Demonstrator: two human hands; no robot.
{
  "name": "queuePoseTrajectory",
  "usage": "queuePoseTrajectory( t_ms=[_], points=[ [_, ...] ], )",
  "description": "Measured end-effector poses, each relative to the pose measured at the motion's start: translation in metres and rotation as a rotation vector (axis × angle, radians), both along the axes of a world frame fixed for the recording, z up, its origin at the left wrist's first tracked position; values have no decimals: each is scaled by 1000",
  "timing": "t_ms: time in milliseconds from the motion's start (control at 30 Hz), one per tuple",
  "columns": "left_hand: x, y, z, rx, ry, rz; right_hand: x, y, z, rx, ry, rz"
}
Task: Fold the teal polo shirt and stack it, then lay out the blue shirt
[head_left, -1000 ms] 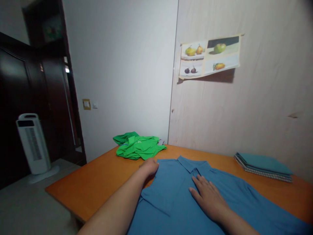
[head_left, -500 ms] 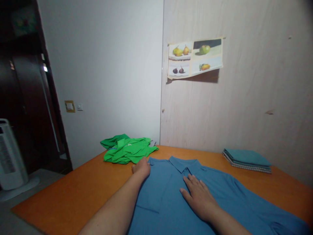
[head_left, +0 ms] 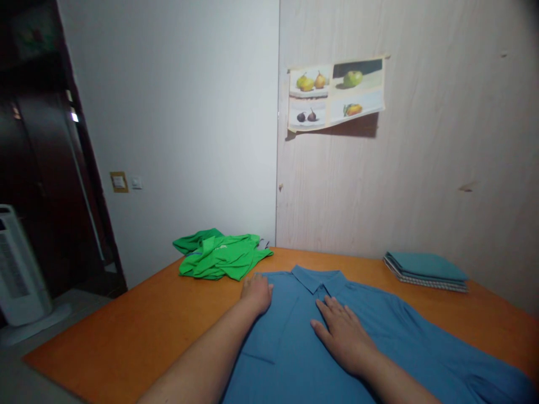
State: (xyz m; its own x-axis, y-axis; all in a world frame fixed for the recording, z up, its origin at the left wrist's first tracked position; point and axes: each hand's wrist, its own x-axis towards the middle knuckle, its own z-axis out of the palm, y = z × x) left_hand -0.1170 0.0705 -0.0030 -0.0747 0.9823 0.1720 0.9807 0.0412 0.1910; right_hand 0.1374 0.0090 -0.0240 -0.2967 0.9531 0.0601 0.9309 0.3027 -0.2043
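Observation:
A blue collared shirt (head_left: 391, 342) lies spread front-up on the orange table (head_left: 138, 331), collar toward the wall. My left hand (head_left: 257, 292) rests on its left shoulder near the edge, fingers curled down onto the cloth. My right hand (head_left: 343, 331) lies flat on the chest just below the collar, fingers stretched out and a little apart. Neither hand lifts the fabric.
A crumpled green shirt (head_left: 219, 255) sits at the table's far left corner. A folded stack of teal and checked cloths (head_left: 425, 270) lies at the far right by the wooden wall. A white tower fan (head_left: 17, 269) stands on the floor at left.
The view has swung right, so the fan slid to the left edge. My left hand shifted slightly inward along the shirt's shoulder; my right hand stays flat on the chest.

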Motion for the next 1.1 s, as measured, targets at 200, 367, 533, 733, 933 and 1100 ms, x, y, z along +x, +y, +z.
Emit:
queuePoseTrajectory(
  t_ms=[200,367,533,733,933,1100],
  points=[
    [2,-2,-6,-65,10,-51,-1,0,1,2,-15,-4],
    [12,-16,0,-35,12,-72,-1,0,3,-7,-13,3],
    [24,-37,-7,-92,-42,-121,-1,0,3,-12,-10,-1],
    [25,-46,-6,-150,-28,-136,0,0,1,5,-5,4],
    [36,-65,1,-141,19,-131,1,5,-6,28,-6,8],
    [47,-86,1,-185,-33,-183,3,7,-10,40,-13,15]
  ],
)
